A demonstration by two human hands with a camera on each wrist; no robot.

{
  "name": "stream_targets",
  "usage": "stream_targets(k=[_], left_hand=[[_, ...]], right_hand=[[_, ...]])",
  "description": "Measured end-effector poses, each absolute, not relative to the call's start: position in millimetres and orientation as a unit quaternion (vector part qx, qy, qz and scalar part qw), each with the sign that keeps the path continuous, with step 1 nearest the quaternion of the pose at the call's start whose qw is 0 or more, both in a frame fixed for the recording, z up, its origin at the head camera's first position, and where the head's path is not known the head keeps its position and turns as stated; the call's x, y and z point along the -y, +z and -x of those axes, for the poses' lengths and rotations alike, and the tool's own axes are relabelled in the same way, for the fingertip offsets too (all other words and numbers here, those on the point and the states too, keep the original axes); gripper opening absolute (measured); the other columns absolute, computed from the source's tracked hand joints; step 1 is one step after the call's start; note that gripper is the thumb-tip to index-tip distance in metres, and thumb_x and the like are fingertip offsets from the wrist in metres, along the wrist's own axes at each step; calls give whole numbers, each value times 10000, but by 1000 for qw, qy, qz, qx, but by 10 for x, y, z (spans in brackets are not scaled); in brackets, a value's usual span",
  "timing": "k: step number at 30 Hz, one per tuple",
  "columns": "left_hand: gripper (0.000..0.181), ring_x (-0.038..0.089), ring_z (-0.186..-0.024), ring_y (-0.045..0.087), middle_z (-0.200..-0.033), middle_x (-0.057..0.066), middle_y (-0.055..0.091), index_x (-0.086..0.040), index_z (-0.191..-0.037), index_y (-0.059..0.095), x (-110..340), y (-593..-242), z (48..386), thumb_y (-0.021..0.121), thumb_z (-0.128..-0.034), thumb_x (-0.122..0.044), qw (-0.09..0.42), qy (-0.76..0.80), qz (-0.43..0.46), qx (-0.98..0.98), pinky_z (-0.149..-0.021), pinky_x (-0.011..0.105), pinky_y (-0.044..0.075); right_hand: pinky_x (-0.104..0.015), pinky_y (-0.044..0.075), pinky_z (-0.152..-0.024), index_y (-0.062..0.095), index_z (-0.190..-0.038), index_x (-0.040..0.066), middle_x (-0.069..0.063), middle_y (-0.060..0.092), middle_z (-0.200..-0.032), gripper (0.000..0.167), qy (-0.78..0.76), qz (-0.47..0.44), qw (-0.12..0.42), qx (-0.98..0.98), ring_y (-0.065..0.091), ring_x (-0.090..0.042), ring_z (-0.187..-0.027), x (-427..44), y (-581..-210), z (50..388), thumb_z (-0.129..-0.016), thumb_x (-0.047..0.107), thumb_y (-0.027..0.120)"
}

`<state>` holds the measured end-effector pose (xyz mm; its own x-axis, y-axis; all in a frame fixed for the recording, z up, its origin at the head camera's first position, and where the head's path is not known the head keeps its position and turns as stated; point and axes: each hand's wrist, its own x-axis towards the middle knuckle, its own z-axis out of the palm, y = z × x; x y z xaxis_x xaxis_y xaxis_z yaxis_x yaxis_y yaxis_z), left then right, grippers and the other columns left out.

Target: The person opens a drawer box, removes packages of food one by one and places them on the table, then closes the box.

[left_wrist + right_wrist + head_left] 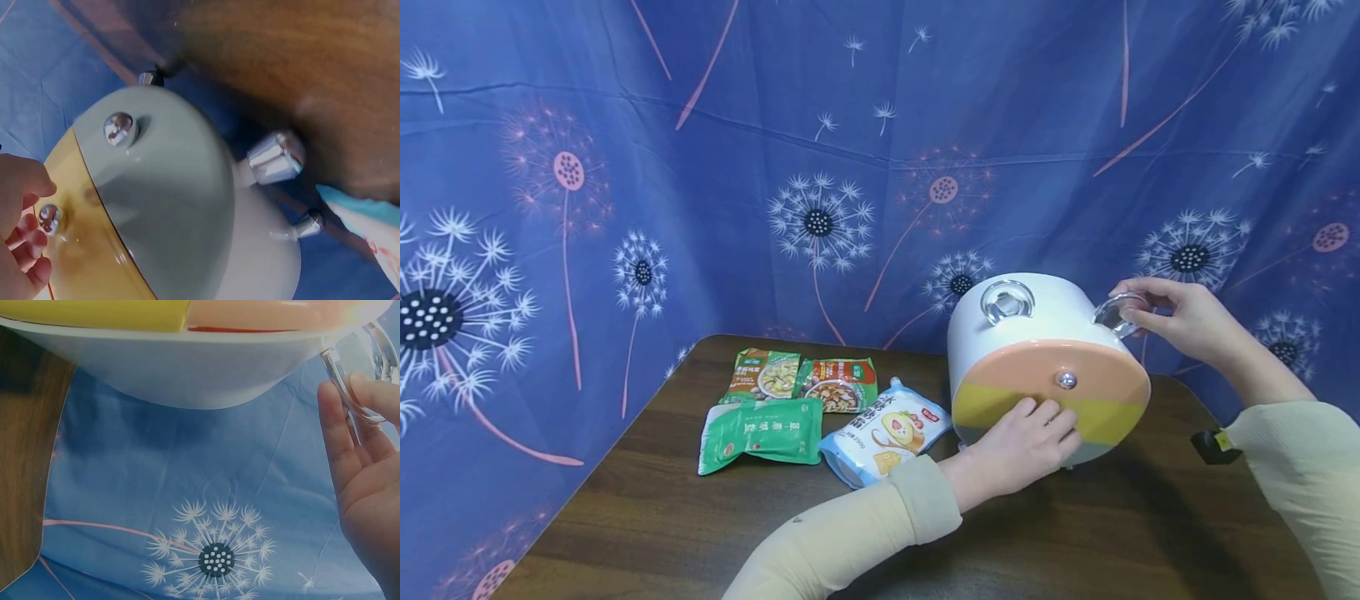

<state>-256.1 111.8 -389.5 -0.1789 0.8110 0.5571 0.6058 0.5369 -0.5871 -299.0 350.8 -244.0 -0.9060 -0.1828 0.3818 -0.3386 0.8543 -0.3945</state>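
Note:
A white rounded container point(1037, 296) has a front banded in orange, yellow and grey-green, with shiny round knobs and small metallic feet. Two clear ring handles stand on its top. My right hand point(1187, 321) pinches the right handle point(1118, 313) between thumb and fingers, also visible in the right wrist view. In front of the yellow band, my left hand point(1018, 446) has its fingers loosely bent. The left wrist view puts its fingertips beside the yellow section's knob point(49, 219), which shows uncovered. The grey-green section's knob point(120, 129) is untouched.
Left of the container lies a blue-white pouch point(891, 433), close to its side. Farther left are a green packet point(763, 429), a yellow-brown food packet point(763, 375) and a red-green one point(837, 383). A dandelion-patterned blue cloth point(737, 208) hangs behind the brown table point(647, 517).

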Motion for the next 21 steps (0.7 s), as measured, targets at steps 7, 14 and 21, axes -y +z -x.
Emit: stream_targets(k=[7,14,21], left_hand=[[220,141,-982,506,-1062,-66,578,-230,-1050,622,-1132,-4006,2493,423,-968,-186,443,116,487,744,-794,254,405],[241,154,-1009,527,-1067,-58,576,-242,-1051,612,-1121,-4062,2443,397,-970,-170,436,157,490,738,-769,249,432],[214,150,-945,544,-1042,-62,570,-237,-1056,611,-1102,-4126,2445,422,-970,-187,409,181,483,752,-691,239,415]], right_hand=[[-134,472,-621,568,-1248,76,-82,592,-989,391,236,-137,173,946,472,186,-775,-3508,-2445,2987,-912,272,608],[-188,513,-627,566,-1250,81,-97,600,-1004,395,238,-135,172,946,497,157,-763,-3501,-2444,2977,-909,275,612],[-330,554,-667,567,-1248,79,-133,592,-1013,392,235,-138,173,946,480,170,-778,-3495,-2452,2977,-911,275,609]])
